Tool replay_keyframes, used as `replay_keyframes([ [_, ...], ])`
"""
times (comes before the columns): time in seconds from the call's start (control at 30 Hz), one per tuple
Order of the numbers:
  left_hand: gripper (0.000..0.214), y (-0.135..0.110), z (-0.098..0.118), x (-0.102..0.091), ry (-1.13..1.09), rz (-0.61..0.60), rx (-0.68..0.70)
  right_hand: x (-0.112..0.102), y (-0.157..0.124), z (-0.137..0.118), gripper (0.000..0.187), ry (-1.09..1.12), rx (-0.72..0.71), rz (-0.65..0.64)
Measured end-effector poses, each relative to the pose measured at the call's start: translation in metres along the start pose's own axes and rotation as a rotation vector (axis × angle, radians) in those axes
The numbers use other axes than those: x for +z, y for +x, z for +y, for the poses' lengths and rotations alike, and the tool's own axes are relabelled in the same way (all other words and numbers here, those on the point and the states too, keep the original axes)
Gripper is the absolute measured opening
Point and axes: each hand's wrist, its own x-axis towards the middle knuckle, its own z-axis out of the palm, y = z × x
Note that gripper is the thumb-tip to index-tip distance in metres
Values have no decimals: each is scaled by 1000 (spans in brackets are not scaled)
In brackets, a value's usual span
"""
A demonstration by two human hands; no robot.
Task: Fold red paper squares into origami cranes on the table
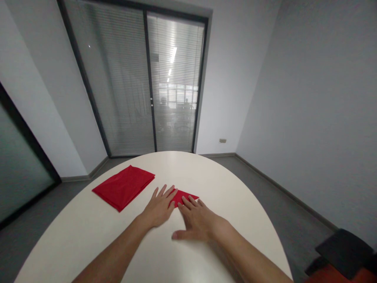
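Note:
A small folded red cloth point(186, 195) lies on the white oval table point(224, 188) just ahead of me. My left hand point(159, 207) lies flat on its left part, fingers stretched out. My right hand point(196, 221) lies flat over its near right part, fingers spread and thumb out to the left. Both hands press down on the cloth and cover most of it; only its far edge and right corner show. A larger stack of folded red cloths point(123, 186) rests on the table to the left, apart from my hands.
The table's rounded far edge faces a glass door with blinds point(150, 82). Grey floor surrounds the table. A dark chair point(343, 251) with a red seat stands at the lower right, beside the table's edge.

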Motion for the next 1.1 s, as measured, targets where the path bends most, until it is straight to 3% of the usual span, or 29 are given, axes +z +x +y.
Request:
replay_keyframes([
  [0.13,55,0,-1,2,-7,16,5,-11,-9,-7,98,-55,-15,1],
  [0.23,55,0,0,1,-16,22,3,-17,-11,-16,71,-158,55,30],
  [0.3,55,0,0,1,-16,24,3,-19,-8,-20,46,-238,159,97],
  [0.37,55,0,0,1,-20,31,7,-17,-1,-19,37,-281,204,238],
  [0.43,54,0,-1,2,-26,40,14,-10,6,-12,40,-246,162,345],
  [0.5,54,0,-2,3,-29,47,14,-1,13,0,60,-178,34,368],
  [0.63,54,0,-1,3,-40,60,8,12,17,20,77,-58,41,183],
  [0.73,57,-1,0,1,-62,61,5,13,17,25,80,-50,96,175],
  [0.83,61,-2,0,0,-87,77,22,9,19,26,71,-96,66,276],
  [0.93,63,-2,-1,1,-88,106,63,5,22,29,49,-134,-11,391],
  [1.1,62,-3,-1,0,-81,126,73,2,26,35,31,-143,-73,443],
])
